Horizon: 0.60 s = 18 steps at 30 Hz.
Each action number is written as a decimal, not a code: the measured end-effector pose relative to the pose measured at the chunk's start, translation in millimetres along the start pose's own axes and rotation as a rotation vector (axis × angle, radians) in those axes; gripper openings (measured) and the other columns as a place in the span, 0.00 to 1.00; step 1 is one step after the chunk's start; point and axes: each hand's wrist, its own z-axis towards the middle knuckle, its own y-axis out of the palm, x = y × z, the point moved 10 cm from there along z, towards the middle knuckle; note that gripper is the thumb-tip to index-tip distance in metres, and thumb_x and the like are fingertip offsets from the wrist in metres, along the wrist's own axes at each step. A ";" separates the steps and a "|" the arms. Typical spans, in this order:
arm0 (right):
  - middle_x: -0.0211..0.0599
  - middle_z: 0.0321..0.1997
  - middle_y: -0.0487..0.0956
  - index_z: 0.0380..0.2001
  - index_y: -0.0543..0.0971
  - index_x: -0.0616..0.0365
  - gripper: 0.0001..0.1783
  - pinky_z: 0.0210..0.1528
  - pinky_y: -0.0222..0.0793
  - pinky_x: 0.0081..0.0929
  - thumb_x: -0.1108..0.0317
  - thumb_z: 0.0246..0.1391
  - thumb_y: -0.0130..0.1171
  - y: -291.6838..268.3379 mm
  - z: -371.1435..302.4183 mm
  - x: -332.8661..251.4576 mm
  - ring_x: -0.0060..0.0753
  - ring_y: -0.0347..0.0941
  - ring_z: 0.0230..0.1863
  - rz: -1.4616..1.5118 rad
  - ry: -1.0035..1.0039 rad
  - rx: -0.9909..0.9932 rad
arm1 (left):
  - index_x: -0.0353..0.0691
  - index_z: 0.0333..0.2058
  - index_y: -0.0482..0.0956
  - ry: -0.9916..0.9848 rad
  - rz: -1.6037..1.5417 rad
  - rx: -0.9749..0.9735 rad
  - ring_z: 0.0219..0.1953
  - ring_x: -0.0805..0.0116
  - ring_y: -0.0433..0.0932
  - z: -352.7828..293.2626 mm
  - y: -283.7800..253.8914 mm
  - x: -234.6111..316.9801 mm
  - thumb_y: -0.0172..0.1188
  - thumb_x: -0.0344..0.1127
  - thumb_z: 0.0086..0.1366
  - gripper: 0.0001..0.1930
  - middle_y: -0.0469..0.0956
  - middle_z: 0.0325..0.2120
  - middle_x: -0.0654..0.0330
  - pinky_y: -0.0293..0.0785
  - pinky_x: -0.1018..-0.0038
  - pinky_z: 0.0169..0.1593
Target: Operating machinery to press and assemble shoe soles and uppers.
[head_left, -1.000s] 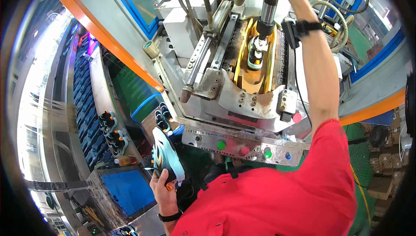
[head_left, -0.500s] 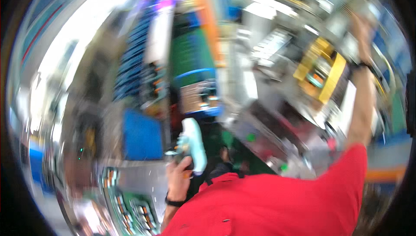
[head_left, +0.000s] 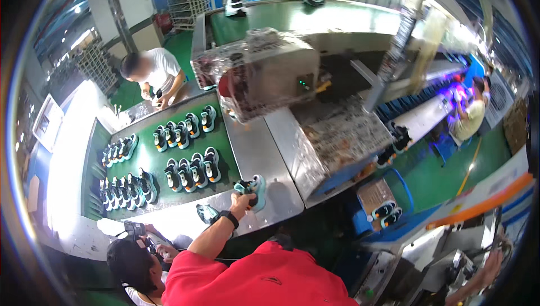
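My left hand [head_left: 241, 205], with a black band at the wrist, is closed on a black sneaker [head_left: 257, 195] with a pale blue sole. It holds the shoe over the metal edge of the conveyor table. Just left of my wrist, another pale blue and black shoe [head_left: 207, 212] lies on the metal. My right hand [head_left: 493, 264] is far out at the lower right, beside grey machinery [head_left: 444, 261]. Its fingers are smeared and partly lost among the machine parts. Rows of matching sneakers [head_left: 194, 170] stand on the green belt [head_left: 154, 162].
One person [head_left: 135, 261] is close by at lower left, holding a device. Another person [head_left: 163, 73] handles a shoe across the belt. A film-wrapped machine [head_left: 270, 75] stands ahead. A blue cart [head_left: 365, 207] with a pair of shoes is at right; someone [head_left: 471, 116] sits beyond.
My view has swung left toward the belt with the shoe rows. My left hand has carried the sneaker to the metal edge. My right arm now trails at the lower right.
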 end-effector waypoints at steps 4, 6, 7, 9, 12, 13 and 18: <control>0.37 0.52 0.74 0.49 0.73 0.64 0.16 0.59 0.61 0.25 0.71 0.59 0.55 301.9 5.7 -244.9 0.28 0.69 0.54 0.095 -0.213 -0.675 | 0.30 0.32 0.77 0.184 -0.006 0.156 0.24 0.62 0.77 116.2 -42.5 31.4 0.66 0.29 0.46 0.14 0.78 0.25 0.55 0.74 0.68 0.28; 0.36 0.49 0.75 0.50 0.73 0.63 0.17 0.57 0.63 0.25 0.72 0.57 0.56 419.7 -6.1 -365.0 0.27 0.70 0.51 0.088 -0.502 -0.825 | 0.29 0.39 0.74 0.190 0.182 0.307 0.36 0.53 0.79 150.2 -68.5 45.1 0.65 0.33 0.46 0.21 0.79 0.32 0.49 0.74 0.64 0.42; 0.35 0.46 0.77 0.50 0.74 0.63 0.17 0.55 0.65 0.26 0.72 0.57 0.56 480.8 -5.7 -403.1 0.27 0.71 0.49 0.119 -0.477 -0.868 | 0.30 0.43 0.71 0.212 0.240 0.390 0.41 0.48 0.78 160.8 -78.1 51.8 0.64 0.35 0.47 0.25 0.78 0.37 0.43 0.73 0.62 0.46; 0.36 0.45 0.80 0.50 0.76 0.63 0.19 0.55 0.66 0.27 0.65 0.58 0.59 603.5 -19.0 -496.5 0.27 0.73 0.48 0.034 -0.666 -0.978 | 0.29 0.50 0.65 0.359 0.425 0.479 0.46 0.39 0.74 173.3 -93.0 59.3 0.62 0.37 0.51 0.29 0.74 0.42 0.37 0.71 0.56 0.49; 0.45 0.51 0.78 0.53 0.74 0.64 0.28 0.53 0.67 0.29 0.54 0.57 0.59 739.3 -74.4 -624.8 0.33 0.74 0.52 0.040 -0.795 -1.172 | 0.33 0.58 0.57 0.256 0.615 0.598 0.47 0.39 0.73 205.8 -97.6 30.6 0.63 0.33 0.53 0.36 0.71 0.47 0.40 0.71 0.54 0.49; 0.45 0.54 0.77 0.58 0.70 0.60 0.37 0.51 0.68 0.33 0.44 0.54 0.59 793.0 -66.2 -638.7 0.34 0.73 0.53 -0.035 -0.764 -1.190 | 0.33 0.59 0.56 0.275 0.609 0.586 0.46 0.40 0.74 207.5 -83.0 37.7 0.64 0.33 0.53 0.37 0.71 0.48 0.40 0.72 0.54 0.49; 0.44 0.58 0.74 0.63 0.64 0.55 0.49 0.47 0.67 0.39 0.33 0.47 0.59 957.2 -147.3 -752.9 0.36 0.71 0.56 -0.157 -0.836 -1.210 | 0.35 0.60 0.57 0.173 0.494 0.554 0.47 0.39 0.74 207.3 -78.4 39.3 0.65 0.34 0.53 0.37 0.70 0.50 0.39 0.72 0.54 0.48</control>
